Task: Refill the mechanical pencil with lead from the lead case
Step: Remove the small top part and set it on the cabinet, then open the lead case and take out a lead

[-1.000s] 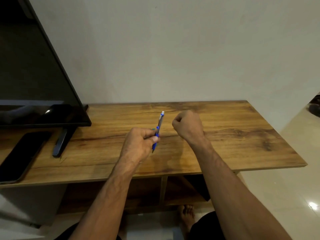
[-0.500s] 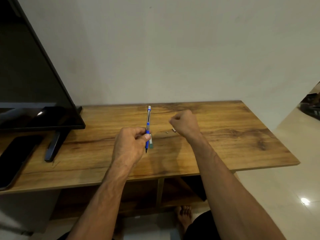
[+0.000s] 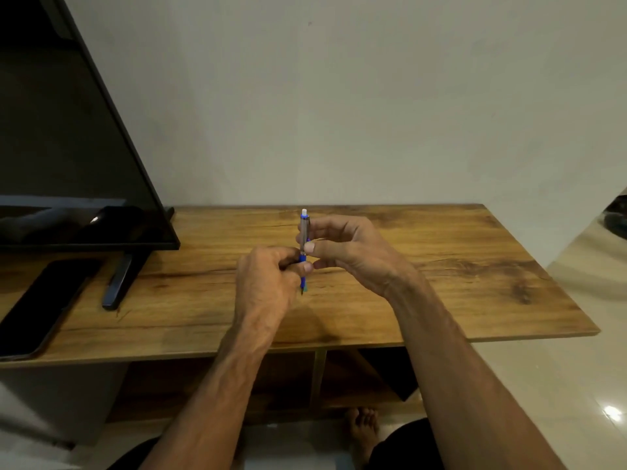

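Note:
A blue mechanical pencil (image 3: pixel 303 228) with a grey upper barrel and a white eraser end stands upright above the wooden table (image 3: pixel 458 266), tip pointing down. My left hand (image 3: pixel 268 283) grips its blue lower part. My right hand (image 3: pixel 349 249) pinches the grey upper barrel between thumb and fingers. A small greenish thing shows just behind the pencil tip (image 3: pixel 305 289); I cannot tell whether it is the lead case.
A dark television (image 3: pixel 68 147) on a stand (image 3: pixel 118 283) fills the left. A black phone (image 3: pixel 40 300) lies flat at the table's left front. The table's front edge is close to my forearms, shelves and a bare foot (image 3: pixel 361 425) below. Tiled floor lies right.
My right hand was a fist apart from the pencil; it has opened and moved left onto the pencil's upper barrel. The pencil has gone from tilted to upright in my left hand.

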